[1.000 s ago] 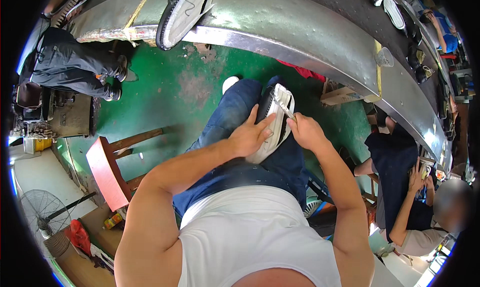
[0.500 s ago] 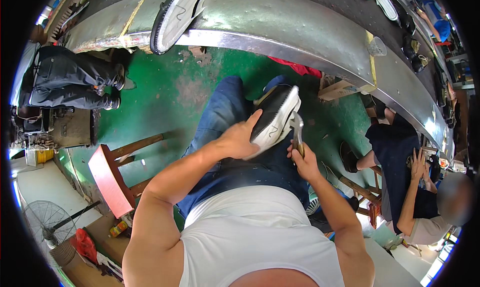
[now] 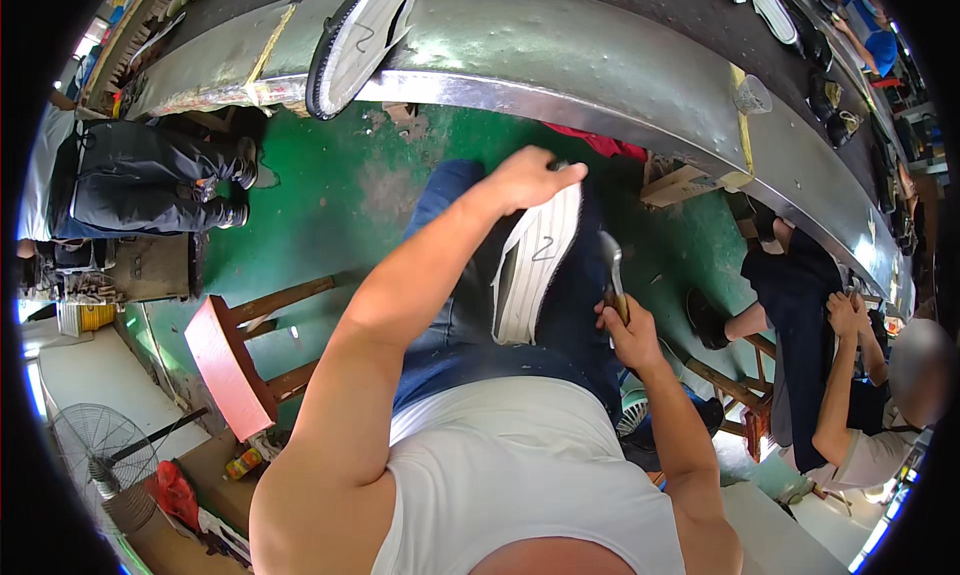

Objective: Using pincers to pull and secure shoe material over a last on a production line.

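Left hand grips an upturned shoe, white and striped underneath, at 12 o'clock. Right hand clutches a metal-headed tool.

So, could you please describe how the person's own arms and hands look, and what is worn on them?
The left arm and right arm are bare to the shoulders; the white top is sleeveless. The left hand and right hand wear no gloves, and no watch or bracelet shows. Details such as rings are too small to tell.
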### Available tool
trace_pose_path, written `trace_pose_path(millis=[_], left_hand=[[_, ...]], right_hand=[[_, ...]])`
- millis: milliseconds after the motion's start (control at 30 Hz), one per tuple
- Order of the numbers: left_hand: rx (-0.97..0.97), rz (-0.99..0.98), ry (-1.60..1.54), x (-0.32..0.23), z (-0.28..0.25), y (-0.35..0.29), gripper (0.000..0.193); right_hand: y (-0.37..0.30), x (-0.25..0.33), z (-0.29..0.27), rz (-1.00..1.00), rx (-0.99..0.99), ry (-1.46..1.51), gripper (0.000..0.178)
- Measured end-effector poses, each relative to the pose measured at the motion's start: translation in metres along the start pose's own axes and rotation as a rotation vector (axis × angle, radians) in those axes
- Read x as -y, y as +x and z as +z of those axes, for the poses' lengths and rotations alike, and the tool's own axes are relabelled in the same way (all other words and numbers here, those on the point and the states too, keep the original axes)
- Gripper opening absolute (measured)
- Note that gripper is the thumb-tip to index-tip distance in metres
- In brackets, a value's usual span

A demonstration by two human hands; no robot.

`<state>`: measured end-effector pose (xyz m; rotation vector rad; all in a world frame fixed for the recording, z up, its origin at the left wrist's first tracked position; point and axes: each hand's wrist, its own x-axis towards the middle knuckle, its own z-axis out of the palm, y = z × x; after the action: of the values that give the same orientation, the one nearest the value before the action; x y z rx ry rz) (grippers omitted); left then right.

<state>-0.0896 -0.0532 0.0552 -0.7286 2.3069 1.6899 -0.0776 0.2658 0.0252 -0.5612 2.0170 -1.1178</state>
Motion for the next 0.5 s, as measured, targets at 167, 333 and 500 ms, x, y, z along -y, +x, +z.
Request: trace_pose_path(millis=[167,333,500], left_hand=[[0.174,-0.429,-0.978,0.115,0.050,-0.029,0.066],[0.059,-0.280,-0.815,0.131,0.071,-0.045,0.070],[-0.042,-0.175,-0.702,0.116,0.069,-0.072,0.071]], right_hand=[[0.013,0.042,-0.015,-0.131,0.213,-0.281,0.041],[0.043,0.052,-0.011,-0.380,0.231,-0.454,0.046],[0.068,0.124,-0.015,0.020,0.541,-0.689,0.029]])
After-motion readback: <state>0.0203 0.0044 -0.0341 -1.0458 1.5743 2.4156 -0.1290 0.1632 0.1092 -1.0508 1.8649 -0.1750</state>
